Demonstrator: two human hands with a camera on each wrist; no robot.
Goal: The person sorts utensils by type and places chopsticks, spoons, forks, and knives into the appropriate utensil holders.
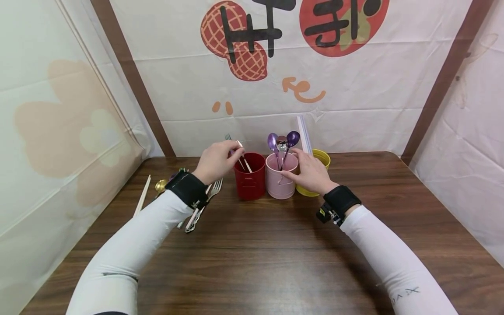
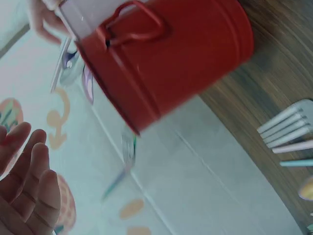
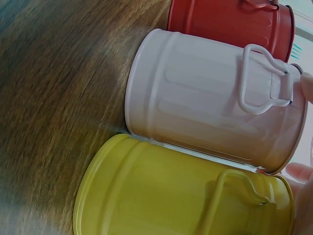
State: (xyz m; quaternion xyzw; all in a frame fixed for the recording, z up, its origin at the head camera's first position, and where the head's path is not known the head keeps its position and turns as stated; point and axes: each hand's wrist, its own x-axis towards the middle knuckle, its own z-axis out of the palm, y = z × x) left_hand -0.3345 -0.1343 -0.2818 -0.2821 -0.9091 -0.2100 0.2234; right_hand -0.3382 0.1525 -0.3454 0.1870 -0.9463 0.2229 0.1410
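Note:
My left hand (image 1: 220,161) hovers just above and left of a red bucket (image 1: 250,183), its fingers loosely bent. In the left wrist view nothing shows between those fingers. A fork (image 2: 129,149), blurred there, sticks out of the red bucket, and a pale stick (image 1: 247,164) leans inside it. My right hand (image 1: 313,173) holds the rim of a pink bucket (image 1: 280,187), thumb at the front and fingers at the side towards a yellow bucket (image 1: 322,157). Purple spoons (image 1: 292,139) and a silver spoon (image 1: 281,143) stand in the pink bucket.
Pale striped straws (image 1: 304,135) stand upright behind my right hand, by the yellow bucket. Left on the wooden table (image 1: 252,262) lie chopsticks (image 1: 142,194), a gold spoon (image 1: 160,185) and forks (image 1: 216,187), partly behind my left arm. A printed cloth (image 1: 189,127) hangs behind.

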